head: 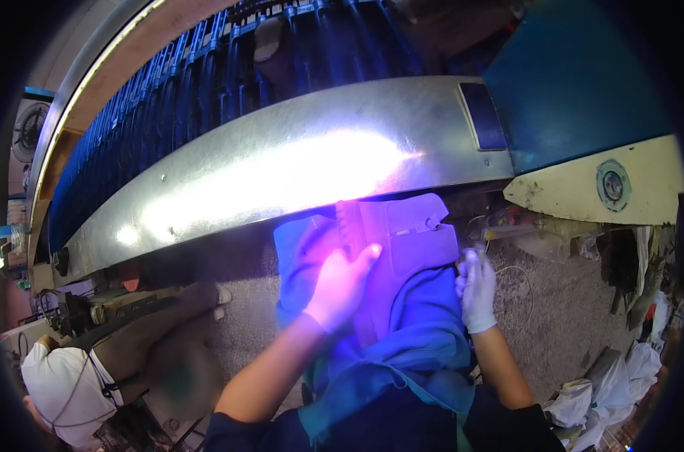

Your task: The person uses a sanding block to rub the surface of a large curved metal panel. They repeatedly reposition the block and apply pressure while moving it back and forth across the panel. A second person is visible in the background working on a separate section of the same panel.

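Note:
A boot (pixel 418 243) lies on its side across the lap, on the blue apron (pixel 421 316). Its sole edge (pixel 350 226) faces left and the shaft opening points right. A pull loop and a small tag bearing writing show on the shaft. My left hand (pixel 339 285), in a white glove, grips the boot by the sole side, thumb lying along the upper. Just right of the shaft is my right hand (pixel 477 288), also gloved, with fingers curled and apart from the boot. Blur at its fingertips hides whether a small thing is pinched there. Purple-blue light tints the boot.
A curved metal ledge (pixel 251 175) of a machine runs ahead, glaring brightly. Behind it stand blue racks (pixel 229 68) and another boot (pixel 268 39). A cream panel (pixel 647 175) juts in at right. Plastic bags (pixel 613 390) lie lower right; a co-worker (pixel 76 384) sits at left.

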### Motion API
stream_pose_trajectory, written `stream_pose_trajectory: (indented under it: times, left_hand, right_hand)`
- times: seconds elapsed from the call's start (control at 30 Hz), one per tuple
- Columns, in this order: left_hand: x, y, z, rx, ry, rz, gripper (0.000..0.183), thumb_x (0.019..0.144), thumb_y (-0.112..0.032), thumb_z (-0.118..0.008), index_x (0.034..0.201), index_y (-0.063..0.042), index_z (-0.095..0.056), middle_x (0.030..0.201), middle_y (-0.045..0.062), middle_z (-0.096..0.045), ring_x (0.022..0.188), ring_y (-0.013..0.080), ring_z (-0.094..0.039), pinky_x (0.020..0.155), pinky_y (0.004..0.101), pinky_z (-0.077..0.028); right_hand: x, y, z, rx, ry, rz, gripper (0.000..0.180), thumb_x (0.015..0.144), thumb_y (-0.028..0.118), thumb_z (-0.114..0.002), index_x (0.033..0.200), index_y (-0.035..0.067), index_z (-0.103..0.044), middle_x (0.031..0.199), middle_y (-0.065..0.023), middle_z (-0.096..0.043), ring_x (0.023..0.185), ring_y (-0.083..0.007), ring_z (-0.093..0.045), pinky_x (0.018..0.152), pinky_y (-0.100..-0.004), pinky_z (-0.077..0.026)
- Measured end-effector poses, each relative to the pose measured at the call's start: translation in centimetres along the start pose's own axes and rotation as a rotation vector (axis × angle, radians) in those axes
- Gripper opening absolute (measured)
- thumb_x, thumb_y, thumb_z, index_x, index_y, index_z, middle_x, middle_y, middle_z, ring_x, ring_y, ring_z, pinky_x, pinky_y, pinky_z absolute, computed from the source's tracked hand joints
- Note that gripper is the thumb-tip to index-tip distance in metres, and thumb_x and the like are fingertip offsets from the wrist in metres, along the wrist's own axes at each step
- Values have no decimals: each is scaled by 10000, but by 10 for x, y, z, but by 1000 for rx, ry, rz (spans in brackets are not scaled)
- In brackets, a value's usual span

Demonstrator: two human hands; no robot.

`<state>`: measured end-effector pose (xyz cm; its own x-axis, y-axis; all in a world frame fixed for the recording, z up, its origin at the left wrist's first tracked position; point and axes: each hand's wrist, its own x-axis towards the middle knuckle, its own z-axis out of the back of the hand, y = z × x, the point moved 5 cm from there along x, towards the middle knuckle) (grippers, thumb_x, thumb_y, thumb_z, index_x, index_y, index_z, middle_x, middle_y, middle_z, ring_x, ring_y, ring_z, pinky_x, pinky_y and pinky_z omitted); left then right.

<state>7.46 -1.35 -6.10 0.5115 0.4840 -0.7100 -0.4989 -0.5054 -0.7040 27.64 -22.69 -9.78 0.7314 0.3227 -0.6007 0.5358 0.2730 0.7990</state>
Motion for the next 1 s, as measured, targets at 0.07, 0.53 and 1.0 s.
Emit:
stream_pose_trajectory:
  times: [0.07, 0.53, 1.0]
  left_hand:
    - [-22, -5, -3, -48, -49, -147, 527, 1088, -279, -764, 1454, 76, -632, 1263, 131, -756, 1170, 170, -718, 1042, 347, -579]
    - [-133, 10, 9, -411, 278, -521, 1404, 767, -307, -1046, 1804, -7, -149, 1775, 215, -358, 1618, 344, -412, 1340, 482, -333]
    - [-84, 63, -26, -193, 60, -326, 1461, 791, -206, -1032, 1809, -30, 1, 1711, 234, -472, 1542, 295, -529, 1274, 444, -452]
  right_hand:
    - [-6, 0, -11, 34, 110, -136, 412, 1188, 504, -548, 1069, 113, -606, 721, 56, -461, 538, -43, -420, 464, -242, -326]
    - [-21, 69, -7, -401, 478, 304, 540, 1175, 509, -521, 1170, -3, -691, 1087, -135, -739, 978, -198, -717, 890, -359, -560]
    - [-62, 116, -122, -1687, 1076, 1075, 432, 959, 545, -780, 984, 114, -758, 855, -132, -762, 845, -325, -786, 776, -492, -617]
